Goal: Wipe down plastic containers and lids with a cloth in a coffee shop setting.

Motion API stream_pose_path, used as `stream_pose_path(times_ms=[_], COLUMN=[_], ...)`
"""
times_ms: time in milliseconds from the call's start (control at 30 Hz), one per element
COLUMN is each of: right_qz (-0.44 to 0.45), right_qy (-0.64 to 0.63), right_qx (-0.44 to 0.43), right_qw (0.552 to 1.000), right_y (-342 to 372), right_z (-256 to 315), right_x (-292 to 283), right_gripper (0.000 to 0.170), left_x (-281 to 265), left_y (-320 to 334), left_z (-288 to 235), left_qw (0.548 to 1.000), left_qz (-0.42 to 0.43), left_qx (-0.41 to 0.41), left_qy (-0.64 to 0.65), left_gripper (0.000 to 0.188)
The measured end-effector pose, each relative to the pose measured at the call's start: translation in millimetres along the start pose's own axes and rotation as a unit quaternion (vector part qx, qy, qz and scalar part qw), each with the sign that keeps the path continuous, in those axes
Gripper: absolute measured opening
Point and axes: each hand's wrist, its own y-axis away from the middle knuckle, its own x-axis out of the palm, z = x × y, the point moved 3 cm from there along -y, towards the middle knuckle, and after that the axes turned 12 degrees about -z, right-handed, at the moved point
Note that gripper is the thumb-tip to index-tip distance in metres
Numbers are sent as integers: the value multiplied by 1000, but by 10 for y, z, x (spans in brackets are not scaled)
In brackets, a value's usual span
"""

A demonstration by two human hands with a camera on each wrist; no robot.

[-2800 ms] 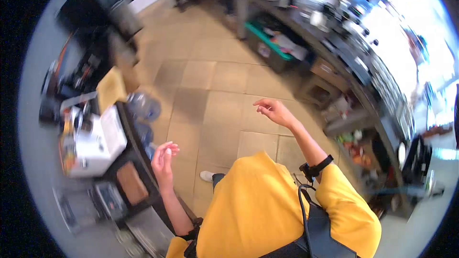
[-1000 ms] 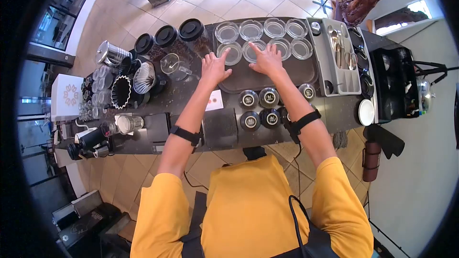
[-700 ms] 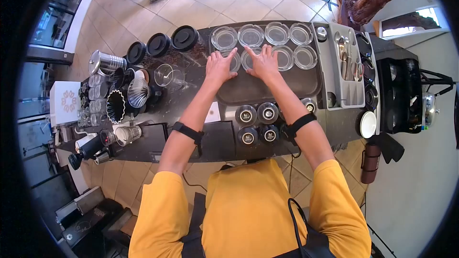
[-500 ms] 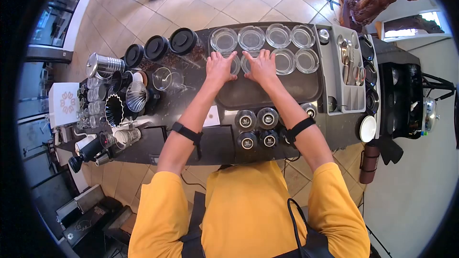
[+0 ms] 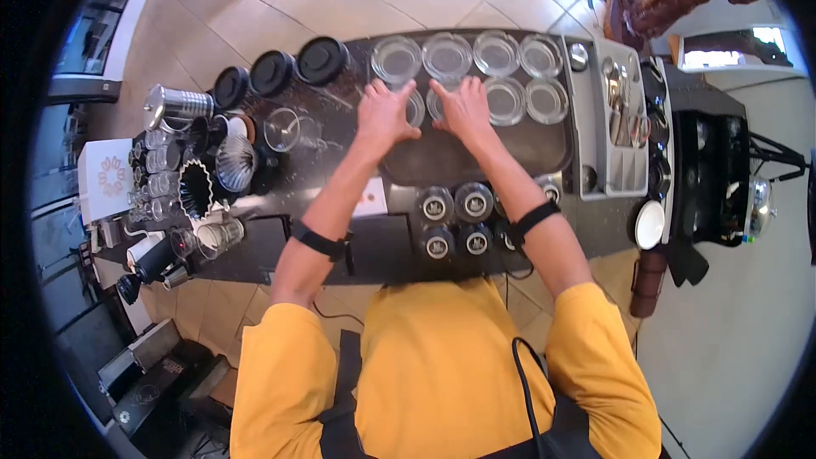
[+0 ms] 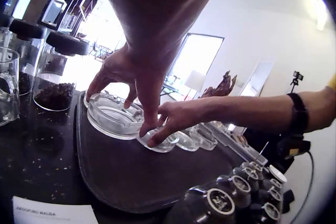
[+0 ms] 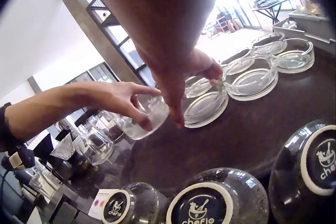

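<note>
Clear glass ashtrays stand in two rows on a dark tray (image 5: 476, 160) in the head view. My left hand (image 5: 387, 115) grips the front-row ashtray at the far left (image 6: 113, 121), thumb and fingers spread across its sides. My right hand (image 5: 465, 110) holds the ashtray beside it (image 7: 207, 109) in the same manner, fingers over the far side and thumb at the near side. In the head view the hands cover most of both ashtrays. The left ashtray looks slightly tilted in the right wrist view. Other ashtrays (image 5: 505, 100) sit to the right and behind.
Dark bowls (image 5: 473, 202) marked "chefio" stand upside down before the tray. A cutlery organizer (image 5: 627, 119) lies right of it. Lidded jars of coffee beans (image 5: 323, 61), a glass jug (image 5: 281, 129) and coffee drippers (image 5: 195, 189) stand left. A printed card (image 5: 371, 196) lies nearby.
At first I am elsewhere in the room, hands free in the air. Later my hands are over the front-left ashtrays; since then thumbs and fingers have settled around them, and the head view has shifted slightly.
</note>
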Motion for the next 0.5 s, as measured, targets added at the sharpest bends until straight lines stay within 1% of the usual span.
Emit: stream_pose_path(times_ms=[33, 67, 133, 167, 233, 267, 333, 367, 400, 467, 500], right_qz=[-7, 5, 13, 21, 43, 47, 50, 61, 60, 82, 83], right_qy=[7, 8, 13, 14, 29, 27, 39, 40, 40, 46, 42], right_qx=[-4, 0, -2, -1, 1, -1, -1, -1, -2, 6, 8], right_qw=[1000, 1000, 1000, 1000, 999, 999, 998, 997, 997, 996, 996], right_y=[6, 17, -30, -20, -45, -32, -36, -37, -51, -48, -40], right_z=[-6, 6, 4, -1, 12, 27, 3, -2, -4, 2, 7], right_x=[41, 71, 59, 48, 41, 36, 15, 9, -22, -70, -83], right_gripper=[86, 86, 86, 86, 87, 87, 86, 86, 86, 86, 87], left_x=[-137, -259, -481, -560, -694, -754, -839, -759, -746, -759, -788], left_y=[71, 149, 364, 479, 687, 825, 1074, 1201, 1315, 1580, 1708], left_z=[-21, -45, -35, -18, 58, 80, 133, 213, 266, 335, 366], left_qw=[1000, 999, 996, 996, 974, 973, 933, 917, 917, 833, 811], left_qz=[4, 9, -15, -8, 23, 26, 40, 32, 30, 34, 24], left_qx=[-8, -31, -55, -56, -116, -120, -166, -165, -165, -202, -212], left_qy=[9, 15, 63, 67, 194, 194, 316, 362, 362, 514, 544], left_gripper=[98, 96, 96, 96, 94, 94, 93, 92, 92, 90, 87])
